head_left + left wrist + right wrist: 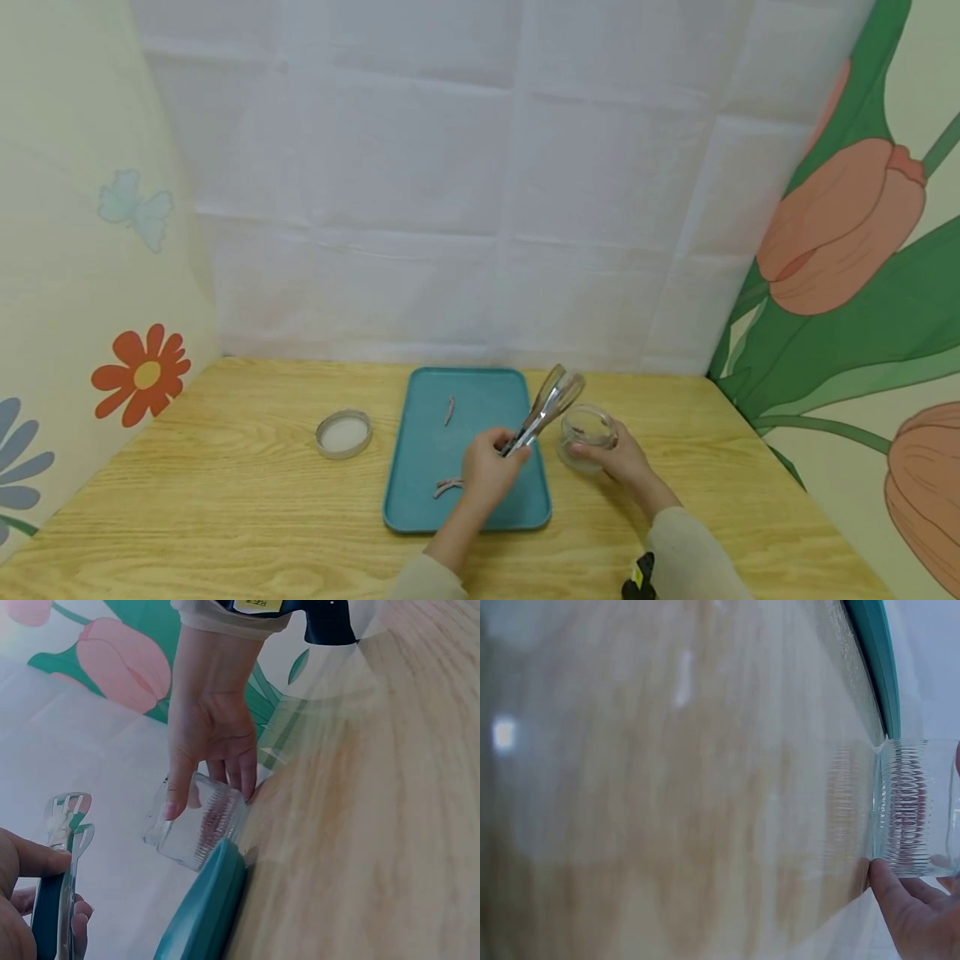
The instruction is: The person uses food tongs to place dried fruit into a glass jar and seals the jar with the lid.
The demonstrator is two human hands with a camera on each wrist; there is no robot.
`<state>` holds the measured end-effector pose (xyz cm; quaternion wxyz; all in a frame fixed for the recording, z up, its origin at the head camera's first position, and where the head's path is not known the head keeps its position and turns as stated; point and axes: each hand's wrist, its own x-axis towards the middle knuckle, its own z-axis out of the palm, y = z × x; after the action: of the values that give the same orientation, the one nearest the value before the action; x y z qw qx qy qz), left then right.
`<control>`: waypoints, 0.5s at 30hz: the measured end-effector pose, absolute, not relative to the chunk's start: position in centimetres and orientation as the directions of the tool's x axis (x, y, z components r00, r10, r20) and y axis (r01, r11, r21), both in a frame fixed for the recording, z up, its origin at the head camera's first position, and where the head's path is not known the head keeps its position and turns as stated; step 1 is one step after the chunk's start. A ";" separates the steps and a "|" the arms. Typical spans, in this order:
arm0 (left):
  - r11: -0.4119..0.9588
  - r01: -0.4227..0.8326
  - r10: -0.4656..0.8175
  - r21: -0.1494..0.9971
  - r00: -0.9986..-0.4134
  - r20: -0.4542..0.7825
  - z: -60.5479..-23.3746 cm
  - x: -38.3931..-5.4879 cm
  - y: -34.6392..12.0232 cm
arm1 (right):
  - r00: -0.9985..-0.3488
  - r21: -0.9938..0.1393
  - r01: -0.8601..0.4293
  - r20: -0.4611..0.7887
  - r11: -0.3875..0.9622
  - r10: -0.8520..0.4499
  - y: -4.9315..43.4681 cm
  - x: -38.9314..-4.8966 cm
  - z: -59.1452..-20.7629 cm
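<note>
My left hand (491, 473) grips a pair of tongs (542, 412) above the right side of a teal tray (420, 454); their head points away and to the right, near the jar's mouth. Around the side of a clear glass jar (572, 452), standing on the table right of the tray, my right hand (628, 462) has its thumb and fingers. Reddish-brown contents (909, 802) show through the jar's ribbed wall in the right wrist view. One thin brownish strip (450, 410) lies toward the tray's far end. More strips (447, 485) lie near its front, partly hidden by my left hand.
A round lid (343, 453) with a pale centre lies on the wooden table (247, 483) left of the tray. A white sheet (420, 208) hangs behind the table, and flower-printed panels (847, 225) flank it on both sides.
</note>
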<state>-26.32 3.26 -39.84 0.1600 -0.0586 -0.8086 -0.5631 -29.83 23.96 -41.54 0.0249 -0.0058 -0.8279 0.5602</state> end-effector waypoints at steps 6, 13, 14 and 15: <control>0.391 0.237 -0.135 0.889 -0.941 0.310 -39.2 -26.3 1.9 | -0.999 -0.927 -0.010 0.024 0.374 0.034 23.9 -29.9 -41.5; 0.457 0.202 -0.183 0.866 -0.932 0.314 -38.3 -26.1 0.0 | -0.999 -0.917 0.017 0.002 0.399 0.047 23.9 -29.7 -41.2; 0.460 0.202 -0.190 0.864 -0.929 0.318 -38.1 -26.2 -0.3 | -0.999 -0.914 0.017 0.002 0.405 0.047 23.9 -29.7 -41.2; 0.466 0.200 -0.196 0.862 -0.927 0.321 -38.0 -26.2 -0.6 | -0.999 -0.912 0.018 0.001 0.409 0.047 23.9 -29.7 -41.2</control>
<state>-26.17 -0.59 -37.95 0.1916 -0.0014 -0.8345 -0.5167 -29.68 23.92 -41.18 0.0133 -0.0193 -0.8393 0.5432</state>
